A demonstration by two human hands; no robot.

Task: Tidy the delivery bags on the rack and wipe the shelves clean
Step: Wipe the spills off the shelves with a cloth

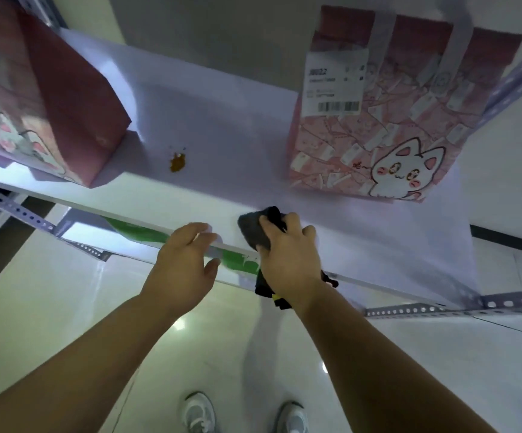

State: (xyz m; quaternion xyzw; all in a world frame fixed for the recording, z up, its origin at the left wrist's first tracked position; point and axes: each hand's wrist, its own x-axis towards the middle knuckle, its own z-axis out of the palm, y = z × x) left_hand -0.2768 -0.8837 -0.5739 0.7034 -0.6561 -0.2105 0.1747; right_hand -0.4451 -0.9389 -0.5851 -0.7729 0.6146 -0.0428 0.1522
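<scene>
Shelf [222,120]: white board, top level in view, carried on rack frame [19,210] of perforated grey angle bars.

Floor [66,307]: pale glossy tiles, seen below the shelf.

Right bag [378,135]: pink, printed with a white cartoon cat, pale handles; stands upright on the right part of the shelf, near the front edge. Label [334,82]: white, with barcode, stuck to its upper front.

Left bag [66,104]: dark red side panel, printed front; stands on the left end of the shelf, well apart from the right bag.

Left hand [184,260]: at the shelf's front edge, fingers loosely spread above the board, thumb in front of the edge, holding nothing; contact with the board cannot be told.

Right hand [291,257]: just beside the left hand, fingers curled round cloth [253,229].

Cloth: dark grey, bunched, lying on the shelf's front edge, in front of the right bag; a dark end hangs below the wrist.

Green item [238,260]: partly hidden beneath the shelf edge, between the hands.

Shoes [197,414]: pale pair, on the floor.

Stain [177,162]: small orange-brown blot on the shelf, between the bags, nearer the left bag.
</scene>
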